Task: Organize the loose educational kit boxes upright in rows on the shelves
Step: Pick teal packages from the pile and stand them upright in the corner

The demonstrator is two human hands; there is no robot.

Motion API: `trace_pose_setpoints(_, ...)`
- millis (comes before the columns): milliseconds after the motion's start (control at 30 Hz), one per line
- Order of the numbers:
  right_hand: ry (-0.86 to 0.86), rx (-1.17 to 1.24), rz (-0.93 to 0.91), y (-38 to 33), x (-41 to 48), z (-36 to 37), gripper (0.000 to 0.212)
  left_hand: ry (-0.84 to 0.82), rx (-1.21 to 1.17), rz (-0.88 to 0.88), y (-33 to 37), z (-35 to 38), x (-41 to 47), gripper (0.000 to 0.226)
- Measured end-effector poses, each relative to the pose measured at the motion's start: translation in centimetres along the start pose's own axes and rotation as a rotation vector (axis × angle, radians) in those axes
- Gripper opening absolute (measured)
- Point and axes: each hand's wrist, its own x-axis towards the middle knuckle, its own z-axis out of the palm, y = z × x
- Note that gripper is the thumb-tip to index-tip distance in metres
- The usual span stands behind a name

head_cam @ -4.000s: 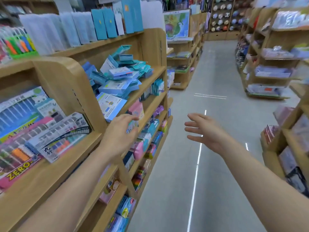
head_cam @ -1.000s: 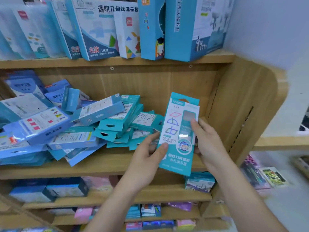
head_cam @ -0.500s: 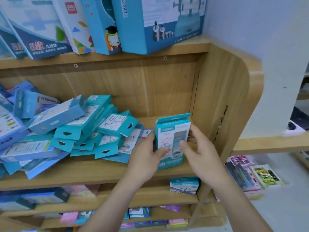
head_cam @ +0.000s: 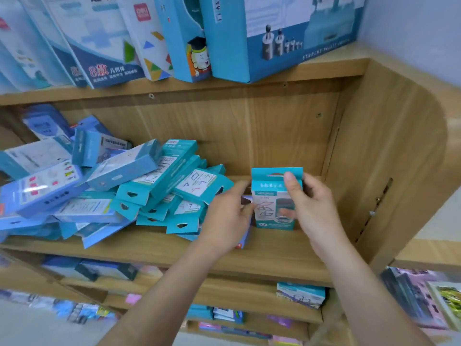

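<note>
Head view, wooden shelf [head_cam: 249, 260] unit, middle level.

Teal kit box [head_cam: 274, 198] stands upright on the shelf board, at about 3 o'clock of the frame centre, in the bare right part of the level, near the side panel [head_cam: 389, 156] but not touching it. Hang tab up, printed face toward the camera.

Right hand [head_cam: 314, 208]: fingers pinching the box, thumb tip pressed on the front just under the hang tab, other fingers wrapped round its right edge. One fingertip shows through the box's clear window.

Left hand [head_cam: 229, 216]: at 9 o'clock of the box, fingers loosely curled, tips touching the box's left edge. Whether it grips or only steadies, cannot tell. Hand partly covers a flat box [head_cam: 245, 239] lying on the shelf beneath it.

Loose pile [head_cam: 104, 191] of teal and blue boxes fills the left of the same level, at 9 o'clock of the upright box. Boxes lie flat, tilted and overlapping, hang tabs pointing mostly toward the shelf front. The pile's near edge is just beside the left hand.

Upper shelf at 12 o'clock: row of larger boxes [head_cam: 274, 33] standing upright, some leaning left.

Lower shelves at 6 o'clock: more boxes, blurred.
</note>
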Motion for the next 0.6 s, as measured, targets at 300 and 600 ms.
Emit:
trace_pose_setpoints(300,0.141,-0.047,-0.083,-0.9,3.5,3.6,0.016,0.397,0.580,0.170,-6.0,-13.5,1.9,0.042)
trace_pose_setpoints(600,0.165,-0.193,-0.314,-3.6,2.6,7.7,0.028,0.288,0.715,-0.022,-10.6,-14.2,3.2,0.049)
